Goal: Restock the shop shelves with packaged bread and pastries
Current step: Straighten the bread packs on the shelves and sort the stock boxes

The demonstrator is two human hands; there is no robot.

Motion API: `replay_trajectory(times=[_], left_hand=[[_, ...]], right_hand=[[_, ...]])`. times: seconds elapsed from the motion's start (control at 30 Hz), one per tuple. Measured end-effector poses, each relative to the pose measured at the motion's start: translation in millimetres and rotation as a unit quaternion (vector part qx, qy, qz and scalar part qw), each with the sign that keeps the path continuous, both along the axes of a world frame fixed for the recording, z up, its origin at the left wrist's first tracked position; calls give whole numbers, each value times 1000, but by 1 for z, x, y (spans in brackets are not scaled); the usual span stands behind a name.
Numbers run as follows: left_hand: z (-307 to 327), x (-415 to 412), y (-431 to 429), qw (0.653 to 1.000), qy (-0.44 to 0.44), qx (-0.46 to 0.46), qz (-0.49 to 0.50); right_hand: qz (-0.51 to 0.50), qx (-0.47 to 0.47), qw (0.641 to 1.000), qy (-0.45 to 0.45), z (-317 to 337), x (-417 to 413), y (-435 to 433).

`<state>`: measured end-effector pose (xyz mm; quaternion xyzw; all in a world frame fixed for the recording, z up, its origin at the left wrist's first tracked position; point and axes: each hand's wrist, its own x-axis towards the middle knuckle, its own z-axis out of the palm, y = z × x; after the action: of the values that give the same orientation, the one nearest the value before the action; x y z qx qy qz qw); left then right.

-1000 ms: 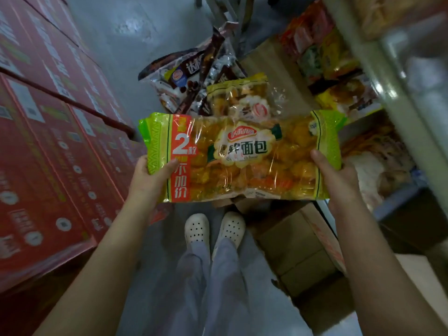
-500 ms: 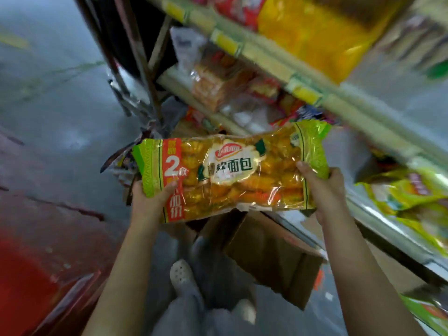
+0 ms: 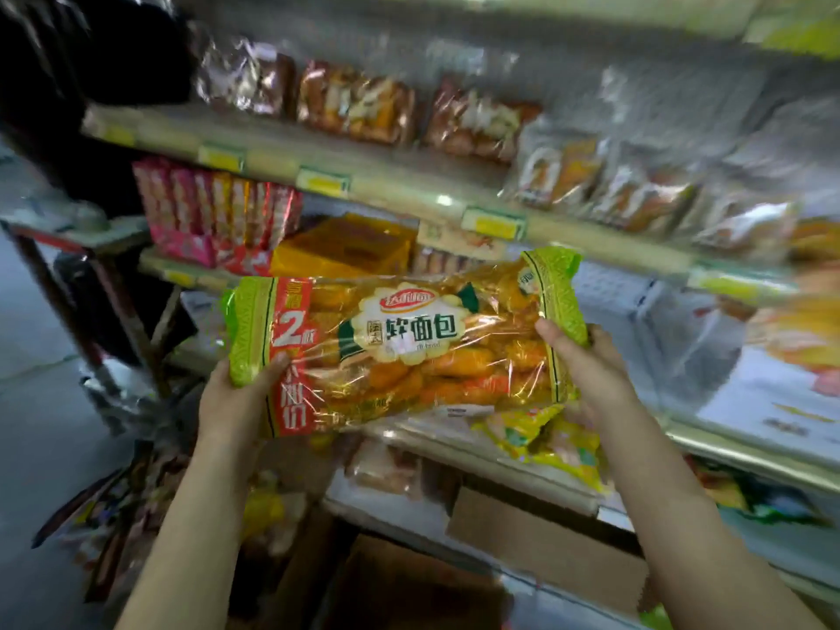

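A long clear bag of golden bread rolls [image 3: 409,347], green at both ends with a red promo band, is held level in front of the shelving. My left hand [image 3: 236,397] grips its left end and my right hand [image 3: 586,361] grips its right end. Behind it runs a shelf [image 3: 409,184] with yellow price tags, and packaged pastries [image 3: 359,102] line the level above. A lower shelf [image 3: 500,456] holds yellow packs [image 3: 559,443] just under the bag.
Pink and red boxes [image 3: 213,211] and an orange box [image 3: 345,247] stand on the middle level at left. Open cardboard boxes [image 3: 536,543] sit on the floor below. More snack bags [image 3: 113,507] lie at lower left. A metal rack frame [image 3: 113,302] stands left.
My view has swung up from the floor and boxes to the shelves. Both hands have lifted the bread bag up and toward the shelving, still holding its two ends.
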<state>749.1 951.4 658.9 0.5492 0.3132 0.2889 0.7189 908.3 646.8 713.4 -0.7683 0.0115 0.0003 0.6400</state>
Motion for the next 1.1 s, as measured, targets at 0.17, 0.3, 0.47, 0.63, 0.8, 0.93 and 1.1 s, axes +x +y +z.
replay_trajectory(times=[0.17, 0.3, 0.47, 0.63, 0.8, 0.93, 1.1], left_hand=[[75, 10, -30, 998, -46, 27, -45], [119, 26, -45, 991, -98, 58, -74], [164, 52, -52, 978, -134, 80, -137], [194, 69, -61, 966, -168, 93, -176], [214, 81, -69, 949, -185, 125, -222], [220, 90, -82, 931, -185, 166, -267], [230, 105, -105, 910, -178, 184, -326]], right_hand=[[7, 58, 997, -54, 65, -13, -46], [-27, 62, 993, -98, 101, -19, -73], [-63, 95, 984, -134, 135, -31, -95], [-94, 107, 978, -153, 161, -40, -108], [-137, 113, 970, -164, 155, -53, -128], [-160, 127, 964, -168, 160, -78, -129], [-189, 120, 959, -171, 165, -89, -167]])
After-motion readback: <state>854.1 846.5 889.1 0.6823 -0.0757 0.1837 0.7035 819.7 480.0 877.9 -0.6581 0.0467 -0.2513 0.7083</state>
